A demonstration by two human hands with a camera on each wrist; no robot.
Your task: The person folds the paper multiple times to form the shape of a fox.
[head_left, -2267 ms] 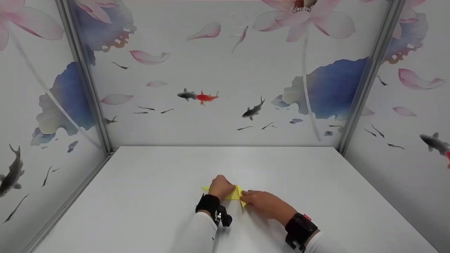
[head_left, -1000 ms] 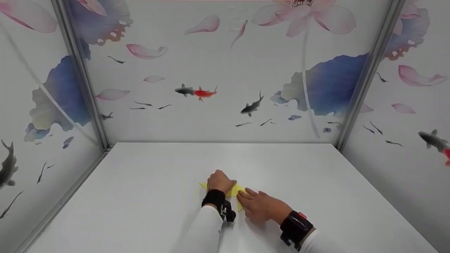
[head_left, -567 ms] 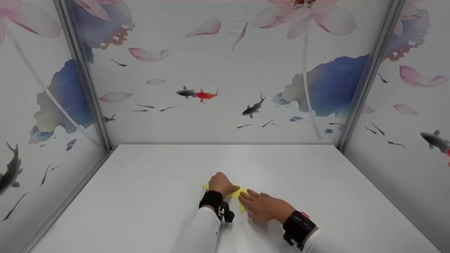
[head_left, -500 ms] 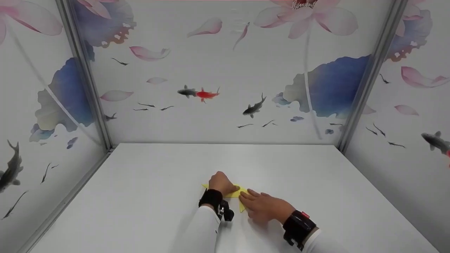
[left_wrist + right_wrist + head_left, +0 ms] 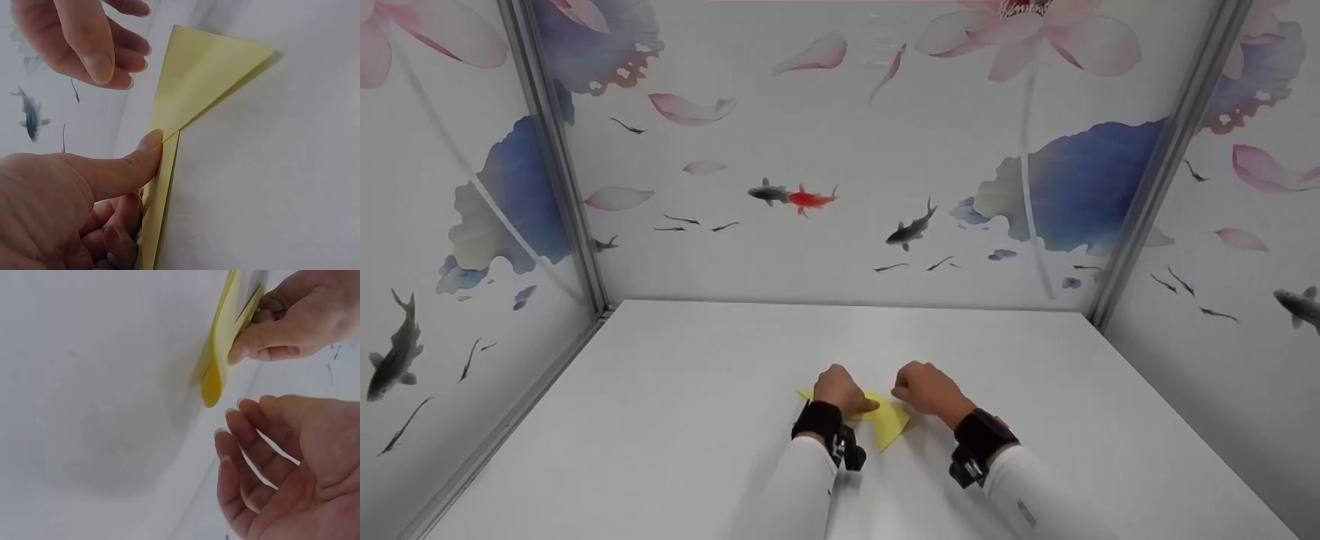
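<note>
Left hand (image 5: 840, 391) pinches the folded yellow paper (image 5: 891, 424) on the table (image 5: 675, 420). Right hand (image 5: 924, 388) hovers beside it, loosely curled and empty. Several folds look done; more probably remain.

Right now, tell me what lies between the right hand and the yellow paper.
Nothing: the right hand hangs open beside the yellow paper, with only a bare gap, clearest in the right wrist view.
</note>
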